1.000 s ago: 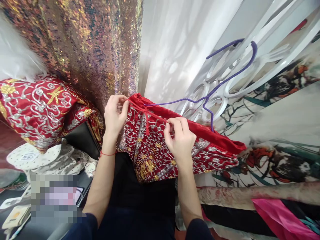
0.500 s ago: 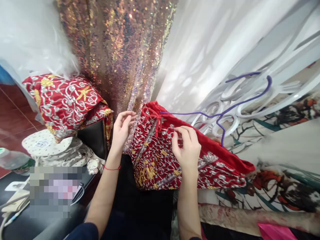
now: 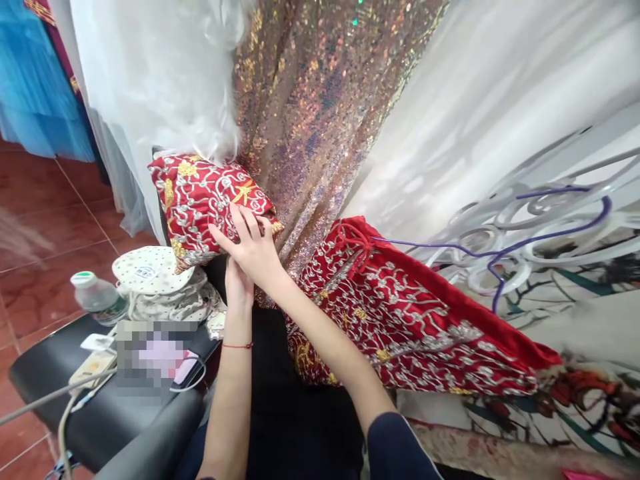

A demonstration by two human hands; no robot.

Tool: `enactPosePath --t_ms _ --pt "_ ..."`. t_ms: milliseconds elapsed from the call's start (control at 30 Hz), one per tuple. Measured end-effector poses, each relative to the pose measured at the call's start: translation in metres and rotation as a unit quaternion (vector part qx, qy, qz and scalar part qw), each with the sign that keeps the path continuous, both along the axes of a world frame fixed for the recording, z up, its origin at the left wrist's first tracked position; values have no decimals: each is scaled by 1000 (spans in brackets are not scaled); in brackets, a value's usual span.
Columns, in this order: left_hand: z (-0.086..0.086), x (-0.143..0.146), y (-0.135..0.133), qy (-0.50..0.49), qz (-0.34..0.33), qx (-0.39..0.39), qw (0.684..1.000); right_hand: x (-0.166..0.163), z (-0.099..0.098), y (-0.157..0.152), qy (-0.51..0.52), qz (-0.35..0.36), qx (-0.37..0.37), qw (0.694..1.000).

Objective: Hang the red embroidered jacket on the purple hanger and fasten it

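Sequin drape behind; right hand flat, fingers open, on folded red embroidered garment; left hand grip hidden; soft, slippery: lift from beneath

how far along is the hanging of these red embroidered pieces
Done: one red embroidered garment hangs on the purple hanger, its tie knotted. In hand: the right hand rests on the folded red embroidered piece, the left hand beneath. Left: that piece remains folded, unhung.
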State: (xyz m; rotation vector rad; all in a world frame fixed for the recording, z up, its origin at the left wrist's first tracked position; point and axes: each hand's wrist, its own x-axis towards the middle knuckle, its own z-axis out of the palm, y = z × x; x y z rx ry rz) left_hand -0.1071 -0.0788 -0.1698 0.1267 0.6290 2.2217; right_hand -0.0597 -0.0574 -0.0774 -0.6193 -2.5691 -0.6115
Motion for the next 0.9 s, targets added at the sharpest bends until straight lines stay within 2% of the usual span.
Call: enactPosePath --t_ms 100,233,367,433,467,567,633,767,833,900 --pt "9 -15 -1 -3 27 -8 1000 -10 10 13 4 -36 -25 999" --pt "27 -25 -7 90 123 -41 987 8 46 27 84 -109 -78 987" --pt "65 -22 -11 284 197 -55 937 41 93 39 199 -197 -114 953" --pt "84 -16 -13 358 210 -44 909 59 108 46 239 -223 -176 928" --pt "92 -12 -15 388 205 -39 898 67 111 49 252 -219 -234 913" --pt "104 1 -20 459 185 -51 868 88 102 55 258 -141 -447 845" --pt "104 11 -25 484 169 -61 856 98 85 56 253 -111 -505 818" --pt "99 28 -43 536 115 -78 833 112 52 59 191 -167 -458 852" --pt "102 32 -52 561 101 -83 817 116 45 62 124 -177 -459 862" --pt "109 34 -61 574 110 -82 807 119 43 66 65 -162 -481 859"
